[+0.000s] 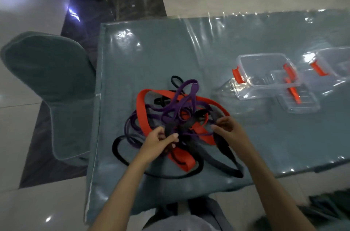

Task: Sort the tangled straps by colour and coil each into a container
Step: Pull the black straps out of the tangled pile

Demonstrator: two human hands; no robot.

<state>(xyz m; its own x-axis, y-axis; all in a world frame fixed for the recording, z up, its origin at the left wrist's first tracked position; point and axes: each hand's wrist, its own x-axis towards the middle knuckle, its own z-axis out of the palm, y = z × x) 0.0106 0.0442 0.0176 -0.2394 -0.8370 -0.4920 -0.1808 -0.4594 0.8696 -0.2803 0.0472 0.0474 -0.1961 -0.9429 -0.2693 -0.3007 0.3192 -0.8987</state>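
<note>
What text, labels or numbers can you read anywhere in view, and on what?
None can be read.
Straps: plain red, purple and black, no print visible.
Containers: clear plastic with orange clips, no label visible.
Table cover: only glare on it, no writing.
Chair: plain cover.

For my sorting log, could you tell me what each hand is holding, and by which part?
Both grip the black strap within the tangle: left hand at its bunched middle, right hand on a loop further along.
</note>
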